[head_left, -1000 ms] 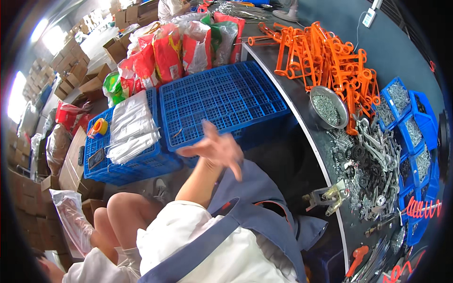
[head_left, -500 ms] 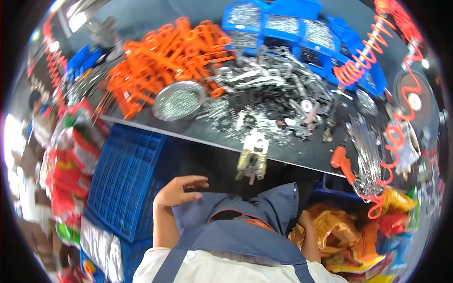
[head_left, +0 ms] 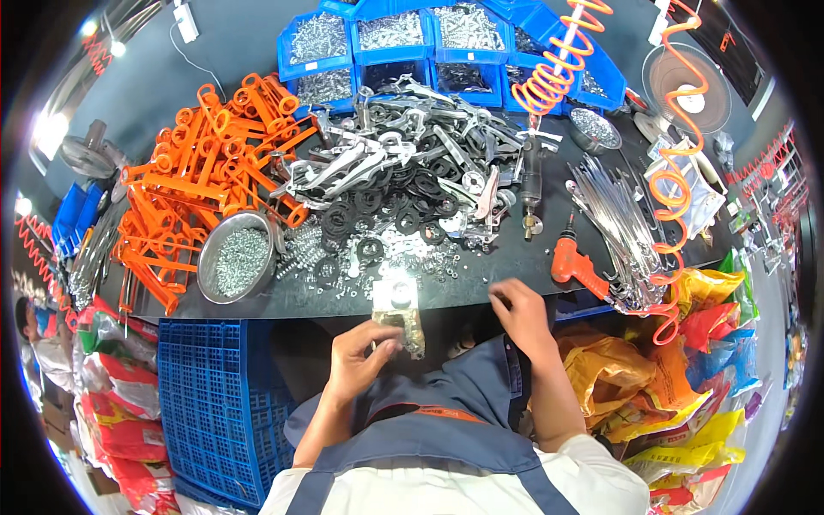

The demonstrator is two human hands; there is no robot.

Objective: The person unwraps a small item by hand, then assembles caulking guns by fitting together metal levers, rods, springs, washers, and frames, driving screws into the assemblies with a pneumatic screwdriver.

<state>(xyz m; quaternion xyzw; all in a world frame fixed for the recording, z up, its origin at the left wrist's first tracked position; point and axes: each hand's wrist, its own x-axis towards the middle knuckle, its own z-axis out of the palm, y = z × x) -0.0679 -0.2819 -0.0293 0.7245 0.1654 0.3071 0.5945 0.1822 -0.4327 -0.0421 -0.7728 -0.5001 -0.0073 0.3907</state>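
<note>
My left hand [head_left: 362, 356] is beside the metal fixture [head_left: 396, 311] at the table's front edge. Its thumb stands apart from the half-bent fingers, and nothing shows clearly between them. To the right, my right hand [head_left: 521, 316] hovers by the edge with loosely bent fingers and no visible object. Behind the fixture lie small loose springs and metal bits [head_left: 343, 262], black rings [head_left: 369, 249] and a heap of grey metal levers [head_left: 386, 163]. A round metal bowl of small screws [head_left: 240, 260] sits to the left, next to a pile of orange handle-like parts [head_left: 189, 184].
Blue bins [head_left: 395, 51] of small hardware line the back. An orange-handled drill [head_left: 577, 264], a hanging air screwdriver [head_left: 532, 184] with a coiled orange hose [head_left: 545, 86] and a bundle of metal rods [head_left: 614, 227] are at right. Blue crates [head_left: 206, 403] stand below left, sacks [head_left: 618, 369] below right.
The view has turned, so the bench sits nearer and more level. My right hand has risen from the orange sack at lower right to the table edge. My left hand has come to the fixture.
</note>
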